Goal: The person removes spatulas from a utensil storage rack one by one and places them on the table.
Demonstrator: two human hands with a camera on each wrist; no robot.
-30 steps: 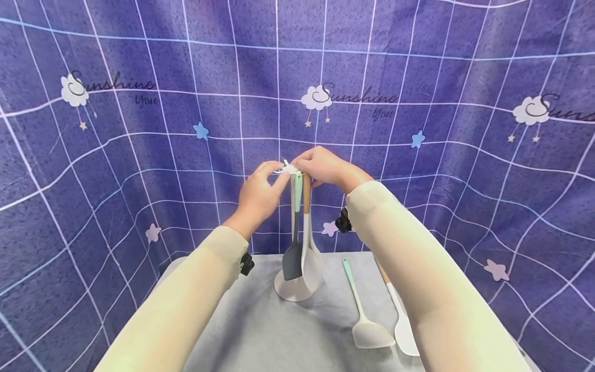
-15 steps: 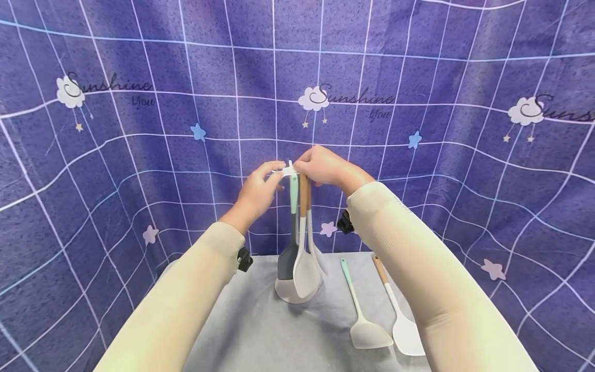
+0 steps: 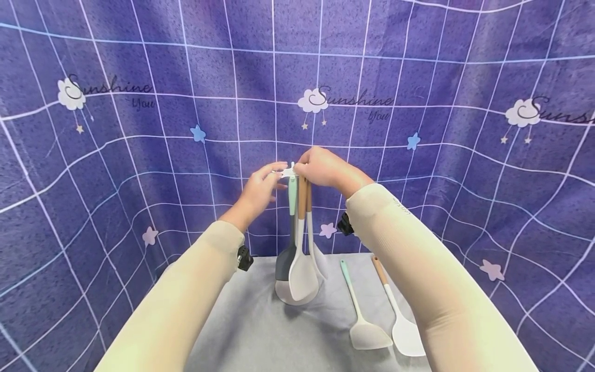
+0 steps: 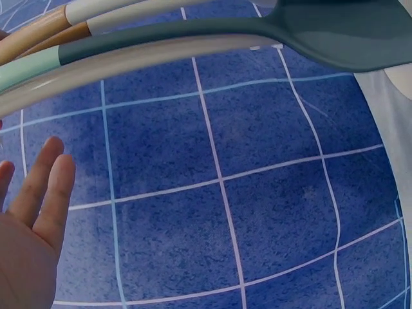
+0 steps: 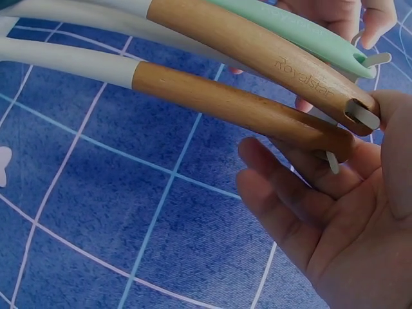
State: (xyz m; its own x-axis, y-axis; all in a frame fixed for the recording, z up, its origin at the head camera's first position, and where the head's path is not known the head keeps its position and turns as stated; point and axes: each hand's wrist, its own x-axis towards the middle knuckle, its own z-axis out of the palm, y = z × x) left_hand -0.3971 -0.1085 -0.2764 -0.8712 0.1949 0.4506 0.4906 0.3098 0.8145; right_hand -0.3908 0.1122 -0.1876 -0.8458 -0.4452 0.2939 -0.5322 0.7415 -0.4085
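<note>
A white utensil stand [image 3: 289, 171] rises from a round base [image 3: 282, 292], with hooks at its top. My left hand [image 3: 256, 192] pinches a hook arm on the left; its other fingers [image 4: 59, 193] are spread. At the right side of the stand's top, my right hand [image 3: 323, 166] pinches the hooked top, partly hiding it, its lower fingers loosely bent. From the hooks hang a dark grey turner [image 3: 284, 264] with mint handle [image 5: 293, 29], a pale utensil with wooden handle [image 5: 257, 55], and another with wooden handle [image 5: 238, 108].
On the grey tabletop [image 3: 260, 336] at the right lie a mint-handled pale turner [image 3: 370, 335] and a wooden-handled white turner [image 3: 406, 337], partly behind the right sleeve [image 3: 413, 258]. A blue-purple checked curtain [image 3: 223, 119] hangs close behind and at both sides.
The stand's top has turned a little, and the hanging utensils have shifted left around it, bringing the second wooden handle into sight. Both hands stay at the top.
</note>
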